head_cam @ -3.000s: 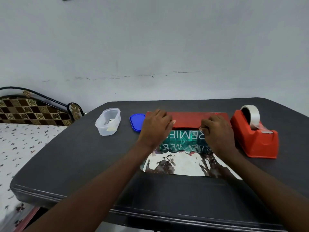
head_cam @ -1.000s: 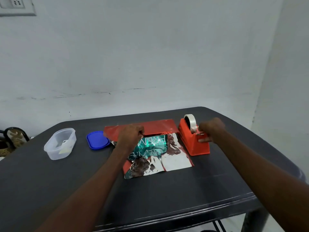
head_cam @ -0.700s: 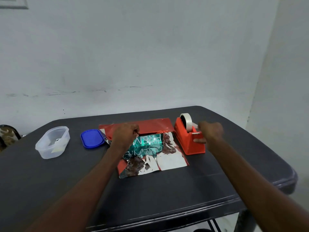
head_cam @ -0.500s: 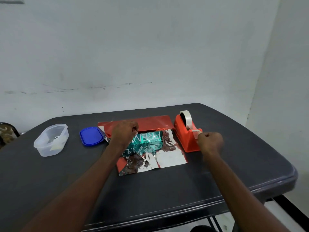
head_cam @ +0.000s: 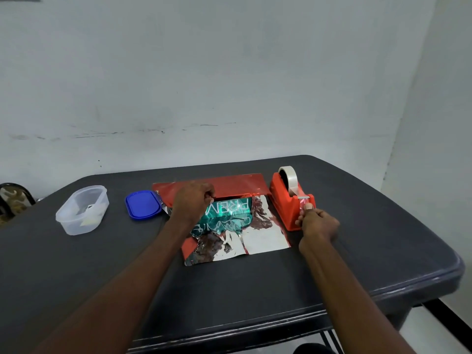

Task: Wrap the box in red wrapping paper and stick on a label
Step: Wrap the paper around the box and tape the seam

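Dark table (head_cam: 357, 251), (scuffed) white wall (head_cam: 229, 72)

I can't see most of the box (head_cam: 231, 209) under my left hand (head_cam: 192, 203) and the red wrapping paper (head_cam: 238, 183), and the plastic tub's (head_cam: 82, 210) contents blur.

Tub: clear plastic container (head_cam: 82, 209), far left on table (head_cam: 255, 290); contents unclear, perhaps paper scraps.
Lid: blue (head_cam: 143, 204), right of tub.
Wall: pale, scuffed (head_cam: 204, 85).

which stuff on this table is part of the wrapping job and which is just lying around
In use: red wrapping paper, box under the left hand, tape dispenser, tape end pinched by the right hand.
Lying about: clear plastic tub, blue lid.
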`<state>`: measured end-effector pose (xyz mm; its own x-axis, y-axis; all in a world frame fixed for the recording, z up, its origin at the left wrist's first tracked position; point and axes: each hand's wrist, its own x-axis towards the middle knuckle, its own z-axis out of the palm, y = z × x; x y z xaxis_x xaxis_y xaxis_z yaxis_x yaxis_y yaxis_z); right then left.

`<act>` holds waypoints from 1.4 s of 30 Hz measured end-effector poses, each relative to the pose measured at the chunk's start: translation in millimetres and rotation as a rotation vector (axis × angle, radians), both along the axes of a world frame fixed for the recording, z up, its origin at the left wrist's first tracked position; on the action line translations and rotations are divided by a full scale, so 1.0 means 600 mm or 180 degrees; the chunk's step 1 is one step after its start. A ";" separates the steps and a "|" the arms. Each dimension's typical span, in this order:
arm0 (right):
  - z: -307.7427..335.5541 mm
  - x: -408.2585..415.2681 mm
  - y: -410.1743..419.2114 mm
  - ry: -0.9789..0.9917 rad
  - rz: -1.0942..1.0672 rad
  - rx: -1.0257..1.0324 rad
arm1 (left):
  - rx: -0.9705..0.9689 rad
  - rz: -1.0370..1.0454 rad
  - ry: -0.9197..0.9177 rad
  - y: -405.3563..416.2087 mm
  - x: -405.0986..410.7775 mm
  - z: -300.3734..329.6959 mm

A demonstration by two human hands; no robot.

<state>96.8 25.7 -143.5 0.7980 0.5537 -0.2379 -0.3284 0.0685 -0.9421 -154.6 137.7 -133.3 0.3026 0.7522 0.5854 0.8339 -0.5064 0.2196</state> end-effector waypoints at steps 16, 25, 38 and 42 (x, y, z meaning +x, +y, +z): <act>0.008 -0.115 0.018 -0.0302 0.0883 0.0624 | -0.0199 -0.0160 -0.0379 -0.006 0.032 -0.002; 0.001 -0.251 0.126 -0.0498 0.1058 -0.0114 | -0.0227 -0.0003 -0.0473 0.003 -0.004 -0.003; -0.038 -0.245 0.149 -0.1726 0.1106 -0.0854 | -0.0379 -0.0150 -0.0663 0.018 -0.021 -0.010; -0.036 -0.239 0.147 -0.1828 0.1293 -0.1011 | -0.0426 -0.0144 -0.0708 0.015 -0.018 -0.007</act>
<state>-46.9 114.0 -164.9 0.5930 0.8040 -0.0444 0.2763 -0.2549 -0.9267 -165.7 146.5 -137.5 0.2127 0.8160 0.5376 0.7346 -0.4963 0.4626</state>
